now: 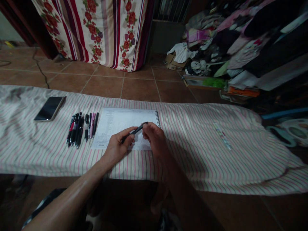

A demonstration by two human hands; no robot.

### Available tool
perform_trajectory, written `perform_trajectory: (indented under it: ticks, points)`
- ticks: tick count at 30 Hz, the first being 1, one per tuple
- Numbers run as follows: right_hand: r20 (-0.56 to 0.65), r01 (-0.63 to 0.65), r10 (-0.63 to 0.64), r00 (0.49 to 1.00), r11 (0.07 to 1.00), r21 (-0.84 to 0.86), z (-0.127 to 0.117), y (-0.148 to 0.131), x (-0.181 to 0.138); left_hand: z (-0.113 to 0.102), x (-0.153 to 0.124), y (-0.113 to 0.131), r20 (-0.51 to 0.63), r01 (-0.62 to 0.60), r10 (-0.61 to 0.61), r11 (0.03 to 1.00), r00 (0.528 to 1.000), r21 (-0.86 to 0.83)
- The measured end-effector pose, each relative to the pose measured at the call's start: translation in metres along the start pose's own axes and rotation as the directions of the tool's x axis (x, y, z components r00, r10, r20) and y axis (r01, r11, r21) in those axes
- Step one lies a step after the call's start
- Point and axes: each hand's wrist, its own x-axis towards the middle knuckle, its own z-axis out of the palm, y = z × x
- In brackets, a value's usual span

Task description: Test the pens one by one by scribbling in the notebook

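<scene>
A dark pen (pixel 136 131) is held slantwise over the notebook by both hands. My left hand (pixel 120 141) pinches its lower left part between thumb and fingers. At the upper right end, the fingers of my right hand (pixel 154 135) are closed on the pen's tip. Beneath them lies a spiral notebook (pixel 115 118) with printed pages, its wire binding on the right side. Left of the notebook, several pens (pixel 76 130) lie side by side in a bunch, a pink pen (pixel 92 125) among those nearest the notebook.
A phone (pixel 49 109) lies at the left on the striped cloth (pixel 192 128). One light patterned pen (pixel 222 136) rests apart on the right. Beyond the covered surface are a tiled floor (pixel 137 85), a floral curtain (pixel 96 32) and a heap of clothes (pixel 216 38).
</scene>
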Motion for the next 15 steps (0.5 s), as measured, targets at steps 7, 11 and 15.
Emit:
perform_trajectory:
  ticks: [7, 11, 15]
  points:
    - [0.048, -0.001, -0.003, 0.999, 0.997, 0.081, -0.0034, 0.0015, 0.0005, 0.0012, 0.0005, -0.0001, 0.011, 0.018, -0.018, 0.999, 1.0, -0.037]
    - [0.012, -0.015, 0.015, 1.0, 0.999, 0.037, -0.0039, 0.0022, 0.0013, 0.001, -0.0009, -0.0007, 0.0, -0.017, 0.017, 0.999, 1.0, 0.051]
    - [-0.037, -0.01, 0.01, 0.999, 1.0, 0.0, -0.002, 0.0025, 0.0011, 0.0004, -0.0027, -0.0008, 0.018, -0.06, 0.059, 0.994, 0.998, 0.094]
